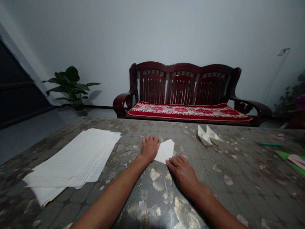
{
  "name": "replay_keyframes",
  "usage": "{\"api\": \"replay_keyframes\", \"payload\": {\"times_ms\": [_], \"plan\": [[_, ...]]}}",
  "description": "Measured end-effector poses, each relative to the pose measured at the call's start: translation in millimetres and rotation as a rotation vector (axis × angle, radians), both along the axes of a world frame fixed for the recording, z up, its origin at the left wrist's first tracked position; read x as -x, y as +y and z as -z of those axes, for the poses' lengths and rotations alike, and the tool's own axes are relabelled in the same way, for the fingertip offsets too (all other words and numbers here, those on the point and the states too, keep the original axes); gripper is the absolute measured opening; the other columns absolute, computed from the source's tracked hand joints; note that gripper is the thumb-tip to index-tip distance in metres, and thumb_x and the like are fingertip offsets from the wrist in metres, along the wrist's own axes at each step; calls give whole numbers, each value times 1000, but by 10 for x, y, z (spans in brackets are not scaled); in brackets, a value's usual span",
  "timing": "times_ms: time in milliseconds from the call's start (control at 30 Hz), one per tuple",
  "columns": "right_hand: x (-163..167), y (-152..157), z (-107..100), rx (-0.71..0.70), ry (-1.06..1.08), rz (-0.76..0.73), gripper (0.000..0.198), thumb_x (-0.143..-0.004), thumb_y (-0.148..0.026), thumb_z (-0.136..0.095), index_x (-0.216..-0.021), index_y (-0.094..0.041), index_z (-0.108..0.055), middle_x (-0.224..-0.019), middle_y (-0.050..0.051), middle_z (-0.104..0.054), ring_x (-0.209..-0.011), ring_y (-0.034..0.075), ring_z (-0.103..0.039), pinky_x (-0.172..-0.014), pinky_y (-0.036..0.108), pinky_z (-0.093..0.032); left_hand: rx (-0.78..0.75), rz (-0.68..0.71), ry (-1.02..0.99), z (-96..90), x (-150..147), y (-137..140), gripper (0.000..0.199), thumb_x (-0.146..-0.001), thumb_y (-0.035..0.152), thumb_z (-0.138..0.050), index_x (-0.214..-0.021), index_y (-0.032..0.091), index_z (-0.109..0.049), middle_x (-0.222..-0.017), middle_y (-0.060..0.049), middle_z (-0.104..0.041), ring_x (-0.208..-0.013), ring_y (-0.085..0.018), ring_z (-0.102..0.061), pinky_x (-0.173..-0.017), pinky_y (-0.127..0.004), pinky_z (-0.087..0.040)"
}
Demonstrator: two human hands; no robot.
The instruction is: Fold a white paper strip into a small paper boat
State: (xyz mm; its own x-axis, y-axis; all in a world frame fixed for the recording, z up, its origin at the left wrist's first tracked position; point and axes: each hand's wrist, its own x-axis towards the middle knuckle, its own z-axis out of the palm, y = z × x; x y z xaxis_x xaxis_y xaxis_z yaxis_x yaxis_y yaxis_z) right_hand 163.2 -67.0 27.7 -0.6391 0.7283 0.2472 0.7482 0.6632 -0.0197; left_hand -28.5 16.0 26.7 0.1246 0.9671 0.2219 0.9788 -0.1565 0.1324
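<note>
On the left of the floral-patterned surface (247,187) lies a loose stack of white sheets (71,159) marked with faint lines, and at the right edge a pink piece (296,161) rests on a green sheet (289,159). Near the middle, the right hand (184,173) sets its fingertips on the near right corner of a folded white paper (166,150); I cannot tell whether its thumb pinches underneath. The left hand (150,148), palm down and grasping nothing, touches the paper's left side. Farther right are a slim green stick, perhaps a pen (270,144), and an upright, winged paper fold (207,136). Beyond stand a carved wooden bench (182,83) and, left, a leafy potted plant (71,86).
</note>
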Motion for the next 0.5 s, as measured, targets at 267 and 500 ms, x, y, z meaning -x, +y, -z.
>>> {"api": "replay_keyframes", "payload": {"times_ms": [267, 500], "plan": [[43, -15, -39, 13, -37, 33, 36, -94, -13, -55, -128, -20, -64, -108, 9, -71, -105, 25, -61, -111, 44, -30, -54, -21, -64, -101, 74, 22, 26, -98, 22, -46, -117, 21, -64, -119, -11, -66, -118, -27, -54, -108, -45, -33], [159, -57, -37, 20, -18, 103, 28, -94, -15, -57, -119, -17, -68, -103, 10, -71, -104, 26, -60, -108, 42, -33, 25, 213, -331, 22, -168, -592, 45, -105, 28, -25, -138, 17, -53, -141, -8, -59, -132, -17, -51, -114, -33, -38]]}}
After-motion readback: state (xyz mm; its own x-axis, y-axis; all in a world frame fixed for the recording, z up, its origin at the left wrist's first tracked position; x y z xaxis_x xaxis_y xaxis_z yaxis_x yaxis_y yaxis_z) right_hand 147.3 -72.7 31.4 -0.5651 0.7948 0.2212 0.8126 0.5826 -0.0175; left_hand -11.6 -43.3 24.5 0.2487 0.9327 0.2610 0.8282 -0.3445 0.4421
